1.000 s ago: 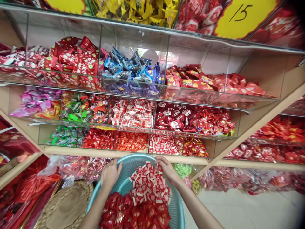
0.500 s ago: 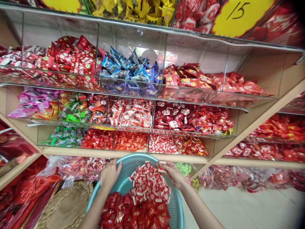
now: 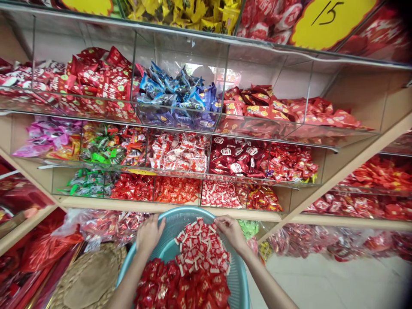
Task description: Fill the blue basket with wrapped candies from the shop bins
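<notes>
A light blue plastic basket (image 3: 240,283) sits low in the middle of the view. It holds a heap of dark red wrapped candies (image 3: 180,287) and, on top, a pile of small red-and-white candies (image 3: 201,249). My left hand (image 3: 148,234) grips the basket's far left rim with curled fingers. At the far right rim, my right hand (image 3: 230,231) rests against the red-and-white pile, its fingers closed in a pinch; what they hold is hidden.
Clear acrylic bins (image 3: 180,128) on wooden shelves hold wrapped sweets in red, blue, green, pink and yellow. A yellow tag reading 15 (image 3: 328,19) hangs at top right. A woven straw item (image 3: 86,279) lies at the lower left. Pale floor (image 3: 337,283) shows at lower right.
My right hand has shifted slightly at the basket's far rim, its fingers drawing together over the red-and-white candies. My left hand stays on the rim.
</notes>
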Demonstrator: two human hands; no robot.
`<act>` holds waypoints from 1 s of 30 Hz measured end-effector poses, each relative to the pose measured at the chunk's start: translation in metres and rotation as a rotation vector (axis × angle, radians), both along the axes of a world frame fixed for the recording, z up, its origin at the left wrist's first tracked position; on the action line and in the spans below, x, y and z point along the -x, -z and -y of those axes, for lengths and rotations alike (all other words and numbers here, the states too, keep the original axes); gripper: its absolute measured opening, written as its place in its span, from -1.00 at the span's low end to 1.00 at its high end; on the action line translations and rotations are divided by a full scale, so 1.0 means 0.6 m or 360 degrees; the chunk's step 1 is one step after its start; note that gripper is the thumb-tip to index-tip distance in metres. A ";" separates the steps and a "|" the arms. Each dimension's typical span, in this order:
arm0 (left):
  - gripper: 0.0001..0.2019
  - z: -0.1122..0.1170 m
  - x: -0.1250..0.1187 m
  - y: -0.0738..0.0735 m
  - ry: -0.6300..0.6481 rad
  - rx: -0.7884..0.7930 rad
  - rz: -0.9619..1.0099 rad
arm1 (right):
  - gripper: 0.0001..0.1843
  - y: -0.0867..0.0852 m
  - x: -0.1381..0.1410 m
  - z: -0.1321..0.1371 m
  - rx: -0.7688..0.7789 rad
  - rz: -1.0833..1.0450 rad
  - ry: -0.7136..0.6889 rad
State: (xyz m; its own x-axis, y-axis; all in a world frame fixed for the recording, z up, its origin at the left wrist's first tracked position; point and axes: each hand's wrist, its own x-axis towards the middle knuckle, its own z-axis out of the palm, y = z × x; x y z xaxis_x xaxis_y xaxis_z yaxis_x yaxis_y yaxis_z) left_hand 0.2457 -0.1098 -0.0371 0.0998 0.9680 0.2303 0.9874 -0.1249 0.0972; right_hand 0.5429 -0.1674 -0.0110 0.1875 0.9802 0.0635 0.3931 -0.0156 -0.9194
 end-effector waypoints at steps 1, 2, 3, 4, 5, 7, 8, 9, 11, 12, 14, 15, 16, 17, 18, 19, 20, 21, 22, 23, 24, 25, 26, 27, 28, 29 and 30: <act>-0.51 0.000 0.000 0.000 -0.0004 0.0004 -0.0001 | -0.64 0.003 0.000 0.000 -0.0006 0.0080 0.0002; -0.50 0.000 0.000 -0.001 -0.0006 0.0007 -0.0006 | -0.66 0.005 0.001 0.001 -0.0020 0.0173 0.0008; -0.50 0.001 -0.001 -0.002 -0.0007 0.0009 -0.0009 | -0.69 0.006 0.003 0.002 -0.0043 0.0274 0.0019; -0.50 0.001 -0.001 -0.002 -0.0007 0.0013 -0.0009 | -0.71 0.007 0.005 0.003 -0.0073 0.0374 0.0031; -0.50 0.001 -0.001 -0.002 -0.0009 0.0016 -0.0005 | -0.73 0.007 0.007 0.005 -0.0105 0.0463 0.0041; -0.50 0.001 -0.001 -0.003 -0.0012 0.0023 0.0012 | -0.75 0.005 0.012 0.006 -0.0150 0.0581 0.0045; -0.51 0.001 -0.001 -0.003 -0.0012 0.0024 0.0020 | -0.76 0.004 0.015 0.006 -0.0160 0.0607 0.0035; -0.51 0.001 -0.001 -0.002 -0.0010 0.0024 0.0027 | -0.76 0.004 0.018 0.005 -0.0163 0.0619 0.0028; -0.51 0.001 -0.001 -0.002 -0.0008 0.0020 0.0032 | -0.75 0.003 0.023 0.000 -0.0158 0.0634 0.0033; -0.51 0.001 -0.001 -0.002 -0.0007 0.0020 0.0030 | -0.75 0.003 0.026 -0.004 -0.0155 0.0642 0.0043; -0.51 0.001 0.000 -0.003 -0.0005 0.0021 0.0018 | -0.74 0.004 0.031 -0.010 -0.0147 0.0668 0.0066; -0.51 0.001 0.000 -0.003 -0.0004 0.0022 0.0010 | -0.74 0.006 0.034 -0.013 -0.0136 0.0687 0.0073; -0.51 0.002 0.000 -0.004 -0.0004 0.0022 0.0006 | -0.74 0.007 0.036 -0.016 -0.0121 0.0706 0.0072; -0.51 0.002 -0.001 -0.005 -0.0007 0.0023 0.0007 | -0.74 0.008 0.038 -0.017 -0.0103 0.0722 0.0068; -0.51 0.002 -0.001 -0.006 -0.0009 0.0025 0.0012 | -0.74 0.009 0.039 -0.018 -0.0088 0.0736 0.0064; -0.51 0.003 -0.001 -0.007 -0.0013 0.0028 0.0020 | -0.74 0.010 0.041 -0.018 -0.0081 0.0747 0.0063; -0.52 0.003 -0.001 -0.007 -0.0017 0.0033 0.0026 | -0.75 0.010 0.041 -0.018 -0.0084 0.0756 0.0069; -0.52 0.003 -0.002 -0.008 -0.0020 0.0038 0.0028 | -0.74 0.009 0.041 -0.017 -0.0094 0.0761 0.0088; -0.52 0.003 -0.002 -0.008 -0.0022 0.0043 0.0026 | -0.74 0.007 0.039 -0.017 -0.0111 0.0762 0.0110; -0.52 0.003 -0.002 -0.008 -0.0025 0.0047 0.0021 | -0.73 0.004 0.036 -0.017 -0.0131 0.0757 0.0130; -0.52 0.003 -0.003 -0.008 -0.0029 0.0047 0.0015 | -0.72 0.001 0.030 -0.018 -0.0151 0.0753 0.0143; -0.51 0.003 -0.003 -0.007 -0.0032 0.0044 0.0010 | -0.71 -0.003 0.023 -0.021 -0.0169 0.0753 0.0148; -0.51 0.003 -0.003 -0.006 -0.0030 0.0039 0.0007 | -0.70 -0.008 0.013 -0.025 -0.0186 0.0763 0.0150; -0.51 0.002 -0.003 -0.005 -0.0028 0.0033 0.0004 | -0.69 -0.013 0.002 -0.030 -0.0204 0.0787 0.0152; -0.51 0.002 -0.002 -0.004 -0.0025 0.0027 0.0003 | -0.69 -0.018 -0.011 -0.037 -0.0220 0.0825 0.0159; -0.51 0.002 -0.002 -0.003 -0.0021 0.0020 0.0003 | -0.69 -0.024 -0.026 -0.045 -0.0234 0.0881 0.0176; -0.52 0.001 -0.002 -0.002 -0.0014 0.0013 0.0003 | -0.69 -0.029 -0.040 -0.055 -0.0239 0.0950 0.0200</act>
